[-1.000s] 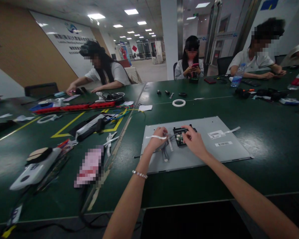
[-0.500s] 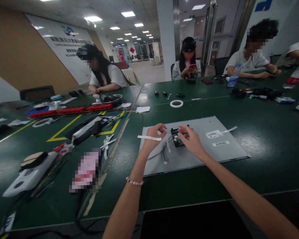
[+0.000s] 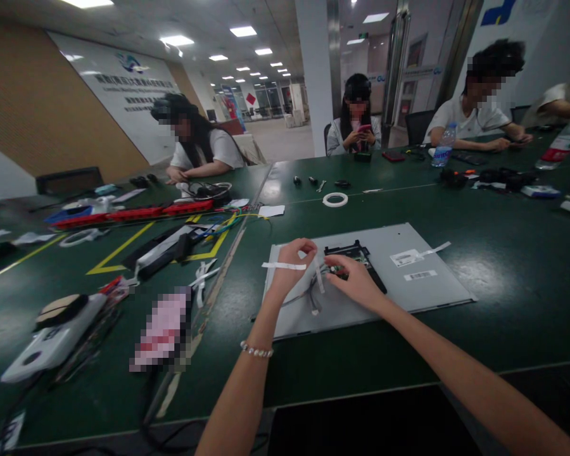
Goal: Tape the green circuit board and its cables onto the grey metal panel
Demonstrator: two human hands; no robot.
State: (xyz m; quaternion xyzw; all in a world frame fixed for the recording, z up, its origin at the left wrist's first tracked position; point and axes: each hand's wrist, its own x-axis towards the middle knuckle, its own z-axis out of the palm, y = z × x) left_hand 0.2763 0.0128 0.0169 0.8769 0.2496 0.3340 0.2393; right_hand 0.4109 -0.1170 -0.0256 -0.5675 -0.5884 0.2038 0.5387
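My left hand (image 3: 292,269) is pinched closed on the top of a strip of white tape (image 3: 320,278), which hangs down from the fingertips. A second white tape strip (image 3: 285,266) is stuck across the back of that hand. My right hand (image 3: 356,283) is just to the right, thumb and fingers apart, beside the tape and over a small green circuit board (image 3: 341,272). The board sits on a black plastic mount (image 3: 349,251) on a grey metal panel (image 3: 430,294). Grey cables (image 3: 308,292) run below my left hand, partly hidden.
A tape roll (image 3: 335,199) lies beyond the panel, with a small wrench (image 3: 322,186) behind it. On the left are a white device (image 3: 52,342), a red power strip (image 3: 137,214) and loose cables. Several people sit around the green table (image 3: 294,367); a bottle (image 3: 444,145) stands at the right.
My right hand has moved left and slightly down, closer to the hanging tape, uncovering more of the black mount. My left hand keeps its pinch nearly in place.
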